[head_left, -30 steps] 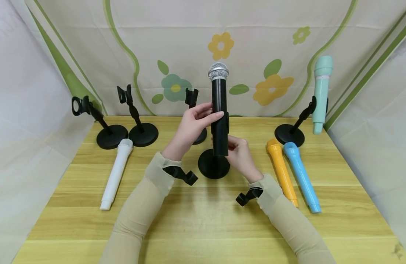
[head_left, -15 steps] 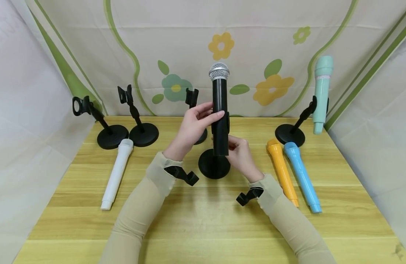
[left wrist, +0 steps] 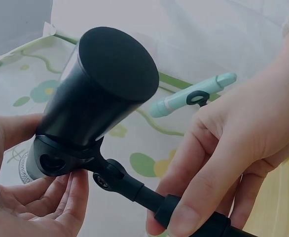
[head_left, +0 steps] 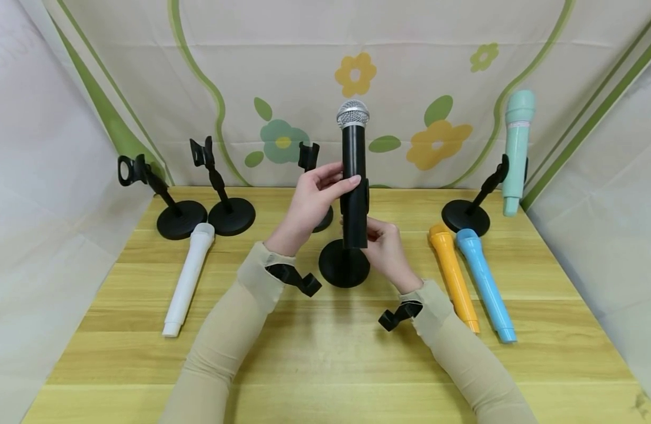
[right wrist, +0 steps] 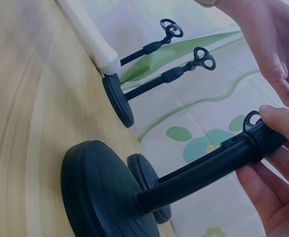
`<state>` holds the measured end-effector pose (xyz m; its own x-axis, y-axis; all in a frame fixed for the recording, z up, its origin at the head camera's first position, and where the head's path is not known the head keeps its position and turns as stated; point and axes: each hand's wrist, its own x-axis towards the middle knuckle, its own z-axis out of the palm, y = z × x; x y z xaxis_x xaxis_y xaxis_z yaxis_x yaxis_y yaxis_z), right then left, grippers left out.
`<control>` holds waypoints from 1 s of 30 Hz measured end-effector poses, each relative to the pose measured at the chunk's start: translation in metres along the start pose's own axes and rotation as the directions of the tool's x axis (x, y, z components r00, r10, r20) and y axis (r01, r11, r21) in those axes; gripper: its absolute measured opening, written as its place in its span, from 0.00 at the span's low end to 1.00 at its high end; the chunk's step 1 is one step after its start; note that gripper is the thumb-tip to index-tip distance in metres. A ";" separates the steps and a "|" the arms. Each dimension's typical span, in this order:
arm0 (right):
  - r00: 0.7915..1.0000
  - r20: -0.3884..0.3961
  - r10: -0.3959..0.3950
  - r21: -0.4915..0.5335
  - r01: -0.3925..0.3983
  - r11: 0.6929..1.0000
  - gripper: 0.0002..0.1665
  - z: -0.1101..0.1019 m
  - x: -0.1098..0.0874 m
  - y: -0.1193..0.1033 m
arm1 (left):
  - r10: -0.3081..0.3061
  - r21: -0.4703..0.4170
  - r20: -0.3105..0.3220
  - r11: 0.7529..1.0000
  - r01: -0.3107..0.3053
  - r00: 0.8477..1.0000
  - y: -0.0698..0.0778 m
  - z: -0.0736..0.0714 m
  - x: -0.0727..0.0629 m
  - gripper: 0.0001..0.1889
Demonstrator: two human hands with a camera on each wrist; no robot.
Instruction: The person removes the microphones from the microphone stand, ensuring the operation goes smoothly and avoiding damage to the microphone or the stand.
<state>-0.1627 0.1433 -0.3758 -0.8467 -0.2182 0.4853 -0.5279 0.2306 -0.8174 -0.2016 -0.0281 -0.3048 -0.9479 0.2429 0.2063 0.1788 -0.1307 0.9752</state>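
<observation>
A black microphone (head_left: pixel 354 221) with a silver mesh head stands nearly upright in the head view, head upward. My left hand (head_left: pixel 316 197) holds its body, thumb across the front. In the left wrist view the clip (left wrist: pixel 60 157) of a black desk stand is around the microphone's body. My right hand (head_left: pixel 387 250) grips the stand's pole below the clip, thumb and fingers around the collar, as the right wrist view shows. The stand's round base (head_left: pixel 344 268) rests on the table under the microphone. Part of the pole is hidden behind the microphone in the head view.
Black stands (head_left: pixel 232 216) with bare clips stand at the back left and behind my left hand. A mint microphone (head_left: pixel 516 147) sits in a stand at back right. A white microphone (head_left: pixel 189 280) lies left; orange (head_left: pixel 454 277) and blue (head_left: pixel 485 282) microphones lie right.
Very little differs. The black microphone's lower end sits slightly higher, and my left hand has edged a touch up and right with it. My right hand keeps its grip on the stand.
</observation>
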 end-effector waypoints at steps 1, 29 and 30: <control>1.000 -0.001 0.001 0.001 -0.001 1.000 0.11 0.000 0.000 0.000 | 0.001 0.001 0.000 1.000 -0.001 1.000 0.000 0.000 0.000 0.26; 0.999 -0.012 -0.032 0.019 0.032 0.999 0.11 -0.001 -0.001 0.003 | 0.028 -0.027 0.007 0.999 -0.028 1.000 0.003 -0.002 0.012 0.23; 0.999 -0.012 -0.030 0.019 0.031 0.999 0.11 0.000 0.000 0.003 | 0.030 -0.026 0.009 0.999 -0.030 1.000 0.004 -0.002 0.012 0.23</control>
<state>-0.1641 0.1446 -0.3785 -0.8309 -0.2140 0.5135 -0.5523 0.2058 -0.8078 -0.2132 -0.0274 -0.2990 -0.9397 0.2476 0.2360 0.1997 -0.1629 0.9662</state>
